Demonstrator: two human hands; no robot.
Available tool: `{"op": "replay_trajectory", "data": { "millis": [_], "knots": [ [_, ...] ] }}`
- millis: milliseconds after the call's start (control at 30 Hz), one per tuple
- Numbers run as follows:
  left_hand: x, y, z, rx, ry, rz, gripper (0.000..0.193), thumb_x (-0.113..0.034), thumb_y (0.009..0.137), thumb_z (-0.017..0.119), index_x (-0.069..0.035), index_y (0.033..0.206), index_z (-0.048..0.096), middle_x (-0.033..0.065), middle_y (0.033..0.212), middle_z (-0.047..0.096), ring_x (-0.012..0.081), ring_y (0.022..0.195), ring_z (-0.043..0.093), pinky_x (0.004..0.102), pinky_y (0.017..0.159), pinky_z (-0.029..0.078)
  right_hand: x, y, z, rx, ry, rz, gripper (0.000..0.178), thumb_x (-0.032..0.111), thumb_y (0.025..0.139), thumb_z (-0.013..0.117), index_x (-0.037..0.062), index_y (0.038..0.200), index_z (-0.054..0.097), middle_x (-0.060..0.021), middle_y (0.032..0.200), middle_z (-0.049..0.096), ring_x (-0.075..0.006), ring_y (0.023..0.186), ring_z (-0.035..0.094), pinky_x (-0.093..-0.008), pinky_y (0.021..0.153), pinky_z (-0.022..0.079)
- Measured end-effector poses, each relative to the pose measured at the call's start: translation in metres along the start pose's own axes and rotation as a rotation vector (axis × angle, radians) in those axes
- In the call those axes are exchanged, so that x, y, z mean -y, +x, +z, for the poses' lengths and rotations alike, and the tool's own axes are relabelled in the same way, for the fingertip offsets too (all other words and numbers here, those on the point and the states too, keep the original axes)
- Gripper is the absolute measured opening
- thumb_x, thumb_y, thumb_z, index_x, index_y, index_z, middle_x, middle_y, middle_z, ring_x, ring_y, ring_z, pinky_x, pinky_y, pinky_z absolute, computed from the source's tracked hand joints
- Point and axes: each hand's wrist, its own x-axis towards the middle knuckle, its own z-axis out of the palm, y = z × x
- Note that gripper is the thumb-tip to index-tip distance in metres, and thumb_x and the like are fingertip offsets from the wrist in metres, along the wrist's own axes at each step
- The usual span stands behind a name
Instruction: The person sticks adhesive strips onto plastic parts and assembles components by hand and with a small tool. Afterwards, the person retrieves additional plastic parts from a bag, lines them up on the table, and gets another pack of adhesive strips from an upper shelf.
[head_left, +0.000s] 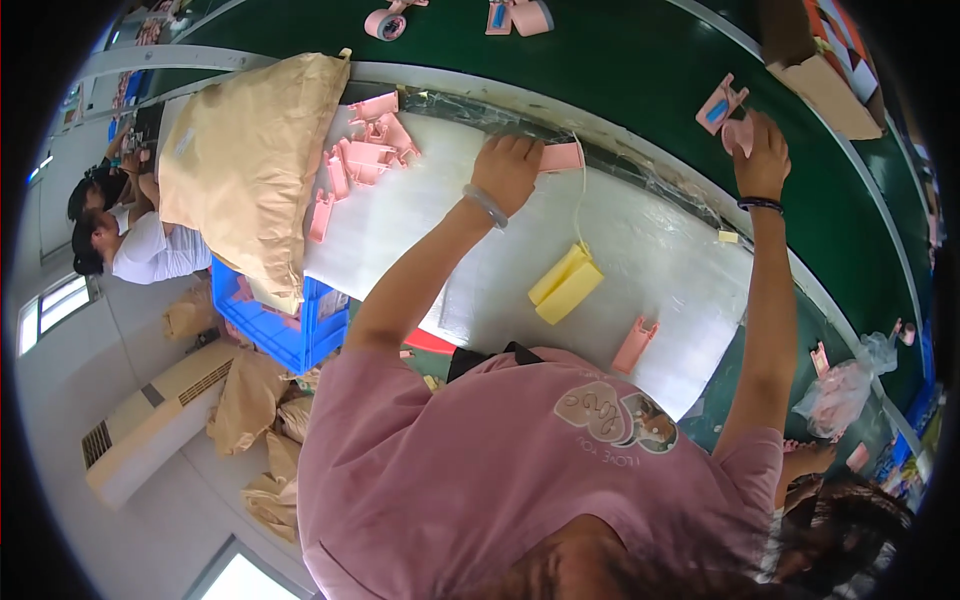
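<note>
My left hand is closed round one end of a flat pink plastic part at the far edge of the white-covered table. Reaching over the green belt, my right hand holds a rounded pink plastic piece between thumb and fingers. Just beyond it on the belt lies a pink part with a blue insert. A folded yellow pad rests on the table, and a pale cord runs from it up toward the part at my left hand. A lone pink part lies nearer me.
Several pink parts are heaped left, beside a big brown paper sack above a blue crate. The green belt carries more pink pieces. Right are a cardboard box, a plastic bag and a neighbouring person.
</note>
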Motion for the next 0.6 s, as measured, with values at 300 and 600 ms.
{"op": "replay_trajectory", "data": {
  "millis": [300, 600],
  "knots": [
    [0.034, -0.012, -0.111, 0.825, 0.135, -0.159, 0.022, -0.019, 0.068, 0.055, -0.002, 0.08, 0.065, 0.0185, 0.081, 0.065, 0.0317, 0.077, 0.065, 0.0445, 0.069, 0.053, 0.097, -0.179, -0.089, 0.277, 0.318, 0.222, 0.045, 0.01, 0.073, 0.069, 0.0036, 0.115, 0.055, -0.0197, 0.111, 0.057, -0.0387, 0.103, 0.052, -0.045, 0.09, 0.042],
    [0.049, -0.01, -0.174, 0.837, -0.557, -0.116, 0.031, -0.007, 0.065, 0.062, -0.001, 0.094, 0.065, 0.0085, 0.081, 0.063, 0.0202, 0.077, 0.058, 0.0315, 0.071, 0.046, 0.173, -0.282, -0.125, 0.421, 0.127, 0.512, 0.075, 0.026, 0.059, 0.08, 0.0113, 0.126, 0.049, -0.0124, 0.114, 0.052, -0.0325, 0.102, 0.051, -0.0435, 0.083, 0.043]
  ]
}}
